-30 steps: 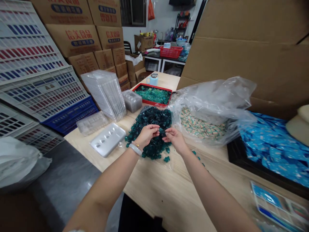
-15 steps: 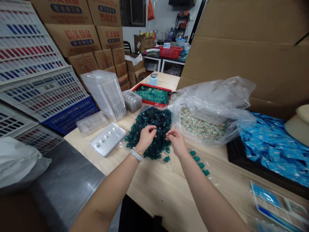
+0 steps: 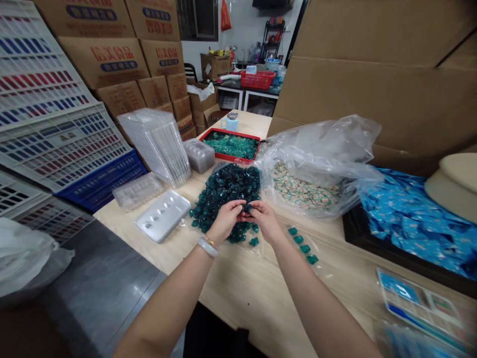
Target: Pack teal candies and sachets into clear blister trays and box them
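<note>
A heap of dark teal gel pods (image 3: 225,191) lies on a clear plastic sheet on the wooden table (image 3: 238,283). My left hand (image 3: 227,221) and my right hand (image 3: 263,219) meet above its near edge, and their fingertips pinch a small teal pod (image 3: 246,208) between them. Several single pods (image 3: 301,246) lie in a slanted row to the right of my right hand. Behind the heap, a red tray (image 3: 229,159) holds lighter green pods.
A white moulded tray (image 3: 163,216) and a stack of clear containers (image 3: 156,149) stand left of the heap. A clear bag (image 3: 320,144) of wrapped sachets lies right. Beyond it, a black tray (image 3: 395,238) holds blue packets. Cardboard boxes (image 3: 119,64) rise behind.
My hands have moved together, from slightly apart to fingertips meeting over the heap. The row of pods now shows fully beside my right forearm. The whole view has shifted slightly.
</note>
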`<state>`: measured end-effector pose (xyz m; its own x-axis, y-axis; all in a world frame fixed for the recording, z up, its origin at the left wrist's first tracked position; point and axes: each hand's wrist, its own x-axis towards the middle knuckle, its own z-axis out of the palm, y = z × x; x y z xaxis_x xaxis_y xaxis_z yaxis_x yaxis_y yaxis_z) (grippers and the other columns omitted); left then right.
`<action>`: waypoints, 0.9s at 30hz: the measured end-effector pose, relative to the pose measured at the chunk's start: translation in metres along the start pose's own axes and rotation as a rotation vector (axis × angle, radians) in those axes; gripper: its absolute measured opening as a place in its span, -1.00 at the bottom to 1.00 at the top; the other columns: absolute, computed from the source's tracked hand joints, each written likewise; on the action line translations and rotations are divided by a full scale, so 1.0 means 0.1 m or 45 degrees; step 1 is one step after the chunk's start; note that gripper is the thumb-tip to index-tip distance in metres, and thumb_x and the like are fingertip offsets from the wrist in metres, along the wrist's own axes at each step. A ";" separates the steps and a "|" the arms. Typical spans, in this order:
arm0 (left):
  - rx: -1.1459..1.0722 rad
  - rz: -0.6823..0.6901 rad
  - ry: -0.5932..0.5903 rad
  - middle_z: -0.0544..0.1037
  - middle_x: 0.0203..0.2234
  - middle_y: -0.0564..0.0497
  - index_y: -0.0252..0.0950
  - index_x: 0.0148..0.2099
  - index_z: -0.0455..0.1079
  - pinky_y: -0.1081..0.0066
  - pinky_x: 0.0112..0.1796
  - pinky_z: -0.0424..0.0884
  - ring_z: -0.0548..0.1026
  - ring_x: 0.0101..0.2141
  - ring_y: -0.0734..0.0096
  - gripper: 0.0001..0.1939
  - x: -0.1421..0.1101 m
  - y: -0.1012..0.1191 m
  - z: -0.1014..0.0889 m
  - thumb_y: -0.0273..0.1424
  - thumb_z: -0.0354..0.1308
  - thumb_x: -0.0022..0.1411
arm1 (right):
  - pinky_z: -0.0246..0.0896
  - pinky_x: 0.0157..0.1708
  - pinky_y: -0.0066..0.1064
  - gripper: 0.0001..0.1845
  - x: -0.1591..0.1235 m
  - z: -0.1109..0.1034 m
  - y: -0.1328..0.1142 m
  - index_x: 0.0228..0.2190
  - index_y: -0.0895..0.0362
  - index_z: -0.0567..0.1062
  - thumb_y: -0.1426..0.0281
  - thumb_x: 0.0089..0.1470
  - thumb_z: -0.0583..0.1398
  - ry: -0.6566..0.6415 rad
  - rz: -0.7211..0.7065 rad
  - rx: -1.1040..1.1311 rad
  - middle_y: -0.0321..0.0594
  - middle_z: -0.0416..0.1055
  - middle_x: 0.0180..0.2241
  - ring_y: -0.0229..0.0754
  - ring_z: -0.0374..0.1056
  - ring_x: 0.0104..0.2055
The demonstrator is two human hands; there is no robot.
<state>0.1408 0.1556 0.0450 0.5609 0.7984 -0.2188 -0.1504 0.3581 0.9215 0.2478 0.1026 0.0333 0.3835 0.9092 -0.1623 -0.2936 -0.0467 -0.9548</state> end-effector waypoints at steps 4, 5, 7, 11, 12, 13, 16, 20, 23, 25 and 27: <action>0.394 0.247 0.086 0.42 -0.53 0.03 -0.36 -0.35 0.40 0.53 -0.45 0.28 0.36 -0.47 0.51 -0.81 -0.11 -0.11 0.18 -0.33 0.10 0.01 | 0.17 -0.54 -0.46 -0.92 -0.14 0.07 0.04 -0.53 0.14 0.33 0.40 -0.21 0.09 0.135 -0.264 -0.452 -0.38 0.28 -0.61 -0.32 0.22 -0.57; 0.419 0.274 0.093 0.42 -0.52 0.03 -0.36 -0.36 0.41 0.54 -0.45 0.27 0.36 -0.45 0.51 -0.81 -0.16 -0.13 0.24 -0.33 0.12 0.00 | 0.16 -0.54 -0.47 -0.92 -0.20 0.06 0.04 -0.53 0.14 0.34 0.41 -0.19 0.07 0.179 -0.337 -0.544 -0.36 0.29 -0.60 -0.32 0.21 -0.56; 0.330 0.160 0.037 0.35 -0.62 0.07 -0.36 -0.33 0.41 0.59 -0.56 0.20 0.30 -0.56 0.58 -0.77 -0.29 -0.12 0.31 -0.30 0.13 -0.01 | 0.14 -0.53 -0.49 -0.87 -0.34 -0.03 0.03 -0.51 0.14 0.35 0.43 -0.16 0.02 0.258 -0.412 -0.637 -0.35 0.30 -0.59 -0.32 0.21 -0.55; -0.075 -0.205 -0.062 0.05 -0.76 0.23 -0.38 -0.25 0.37 0.65 -0.73 -0.11 0.00 -0.75 0.73 -0.64 -0.46 0.07 0.24 -0.23 0.16 -0.05 | 0.09 -0.61 -0.50 -0.87 -0.78 -0.65 0.06 -0.52 0.12 0.34 0.42 -0.20 0.01 0.607 -0.336 -0.640 -0.35 0.28 -0.62 -0.32 0.17 -0.61; -0.110 -0.167 -0.028 0.04 -0.75 0.23 -0.35 -0.22 0.35 0.65 -0.73 -0.12 0.00 -0.74 0.73 -0.64 -0.45 0.13 0.18 -0.23 0.16 -0.05 | 0.07 -0.63 -0.50 -0.88 -0.93 -0.86 0.10 -0.53 0.13 0.34 0.40 -0.20 0.02 0.710 -0.284 -0.625 -0.36 0.27 -0.63 -0.33 0.15 -0.64; -0.072 -0.105 0.002 0.05 -0.75 0.23 -0.33 -0.20 0.34 0.66 -0.73 -0.11 0.02 -0.74 0.72 -0.64 -0.40 0.17 0.13 -0.23 0.15 -0.04 | 0.06 -0.65 -0.50 -0.88 -1.08 -1.08 0.14 -0.51 0.13 0.33 0.38 -0.19 0.04 0.774 -0.225 -0.600 -0.36 0.26 -0.64 -0.33 0.13 -0.66; 0.465 0.063 0.033 0.21 -0.68 0.14 -0.31 -0.11 0.32 0.59 -0.66 0.10 0.18 -0.66 0.61 -0.64 -0.15 0.18 0.06 -0.26 0.05 0.04 | 0.05 -0.65 -0.48 -0.83 -1.48 -1.58 0.32 -0.47 0.15 0.35 0.32 -0.15 0.07 0.867 -0.113 -0.621 -0.36 0.24 -0.65 -0.32 0.13 -0.66; 1.305 0.512 0.145 0.39 -0.37 -0.07 -0.31 -0.10 0.35 0.29 -0.26 0.28 0.35 -0.31 0.31 -0.67 0.06 -0.02 0.27 -0.39 -0.01 0.06 | 0.08 -0.53 -0.45 -0.81 -1.63 -1.83 0.46 -0.46 0.16 0.36 0.30 -0.12 0.07 0.964 -0.192 -0.760 -0.30 0.29 -0.57 -0.27 0.19 -0.54; 1.408 0.688 0.137 0.34 -0.15 -0.14 -0.28 -0.10 0.34 0.18 -0.08 0.15 0.23 -0.08 0.17 -0.68 -0.08 -0.27 0.66 -0.40 0.01 0.06 | 0.07 -0.54 -0.48 -0.81 -1.57 -1.81 0.45 -0.42 0.14 0.32 0.27 -0.08 0.07 0.892 -0.248 -0.639 -0.34 0.25 -0.58 -0.30 0.16 -0.54; 1.162 0.453 -0.156 0.39 -0.24 -0.12 -0.30 -0.18 0.38 0.27 -0.17 0.24 0.32 -0.18 0.25 -0.73 -0.24 -0.49 0.99 -0.34 0.03 0.06 | 0.07 -0.55 -0.49 -0.82 -1.51 -1.77 0.41 -0.42 0.13 0.30 0.27 -0.06 0.08 0.825 -0.280 -0.564 -0.37 0.23 -0.59 -0.32 0.15 -0.56; 0.766 -0.107 -0.575 0.44 -0.44 -0.07 -0.34 -0.29 0.40 0.39 -0.37 0.30 0.39 -0.39 0.37 -0.71 -0.37 -0.72 1.29 -0.23 0.06 0.03 | 0.11 -0.50 -0.47 -0.84 -1.48 -1.74 0.37 -0.42 0.13 0.31 0.29 -0.05 0.08 0.744 -0.325 -0.546 -0.35 0.25 -0.56 -0.31 0.18 -0.52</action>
<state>0.2361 0.0371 0.0282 0.8495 0.4578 -0.2623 0.3052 -0.0207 0.9521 0.3322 -0.1055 -0.0214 0.8290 0.5527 0.0847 0.1859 -0.1295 -0.9740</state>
